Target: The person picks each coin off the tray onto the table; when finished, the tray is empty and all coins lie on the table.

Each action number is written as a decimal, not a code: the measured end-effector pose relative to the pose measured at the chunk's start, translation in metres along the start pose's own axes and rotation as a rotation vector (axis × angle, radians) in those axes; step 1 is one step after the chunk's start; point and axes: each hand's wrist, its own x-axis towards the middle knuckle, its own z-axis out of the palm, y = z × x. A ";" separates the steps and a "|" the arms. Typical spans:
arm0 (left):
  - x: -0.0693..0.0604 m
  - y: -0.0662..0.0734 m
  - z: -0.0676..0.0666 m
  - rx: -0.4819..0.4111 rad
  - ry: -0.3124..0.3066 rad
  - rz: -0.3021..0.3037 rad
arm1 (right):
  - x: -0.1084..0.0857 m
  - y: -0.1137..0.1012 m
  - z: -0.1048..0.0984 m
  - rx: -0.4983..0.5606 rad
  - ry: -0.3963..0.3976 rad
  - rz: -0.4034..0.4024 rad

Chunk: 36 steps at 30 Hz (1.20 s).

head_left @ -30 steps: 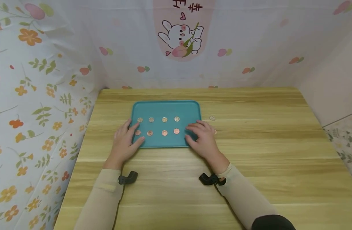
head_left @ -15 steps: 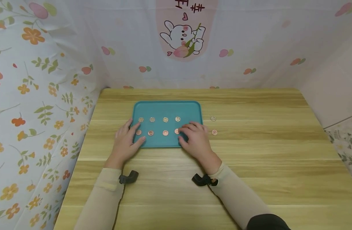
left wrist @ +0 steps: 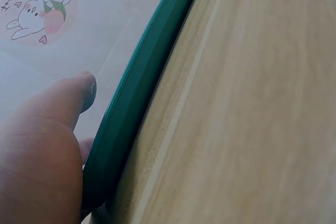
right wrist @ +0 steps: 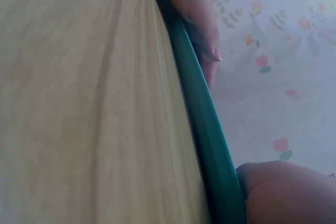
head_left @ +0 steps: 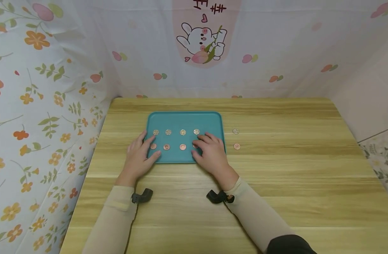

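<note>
Head view: right hand (head_left: 211, 151) over a copper coin (head_left: 195, 145) in the teal tray (head_left: 181, 121), left hand (head_left: 137, 157) at its left edge

The right hand's fingers are bent and apart, thumb and forefinger leaving a gap around the partly covered coin; whether a fingertip touches it, I cannot tell. The left hand is spread, thumb reaching over the near-left corner, pinching nothing. The coin looks thin and lies flat, so I would come in low with a nail at its edge while the left hand steadies the tray. Three more copper coins (head_left: 182, 146) run leftward in its row, four gold-toned coins (head_left: 183, 132) in the row behind; wide fingers could nudge one. Past the right rim, which calls for a small lift, two coins (head_left: 236, 146) lie on the wooden table (head_left: 276, 183). The most room to move is rightward; a printed cloth (head_left: 260, 28) bounds the far edge
</note>
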 end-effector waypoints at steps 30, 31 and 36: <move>-0.002 -0.001 0.001 0.000 0.022 0.022 | 0.006 0.006 -0.002 0.167 -0.096 0.204; -0.001 -0.001 0.001 0.001 0.022 0.022 | 0.006 0.006 -0.003 0.172 -0.086 0.197; -0.001 0.000 0.000 0.006 0.022 0.021 | 0.004 0.007 -0.002 0.207 -0.028 0.110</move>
